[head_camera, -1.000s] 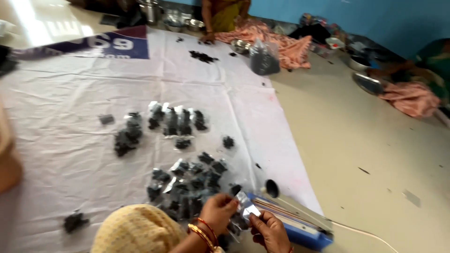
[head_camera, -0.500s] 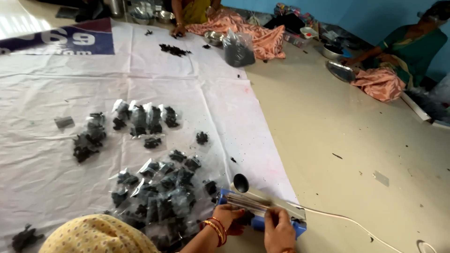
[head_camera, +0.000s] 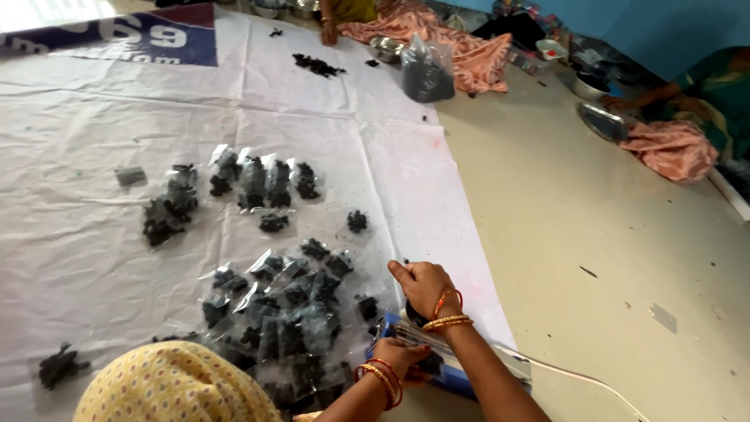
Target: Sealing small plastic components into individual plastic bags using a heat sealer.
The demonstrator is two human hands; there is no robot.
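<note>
Right hand: fingers curled, knuckles up, pressing down on the near end of the blue bar-shaped heat sealer — closed over a small dark round part of it that is mostly hidden, so the exact grip cannot be told
Left hand: lower and closer to the body, bangled wrist bent, fingers folded around something at the sealer's jaw edge; what it pinches is covered by the hand
Sealer axis: runs from beside the left hand away to the lower right, along the border of the white cloth sheet, with a white power cord trailing off its far end
Nearer hand: the left sits just beside the sealer's mouth, the right lies on top of it
Small clear plastic packets of dark pieces: heaped to the left of both hands, touching one another — the closest ones lie just beside the left hand
Further packets: a looser row up the sheet, well apart from either hand
Yellow patterned head covering: bottom of view, below the pile
</note>
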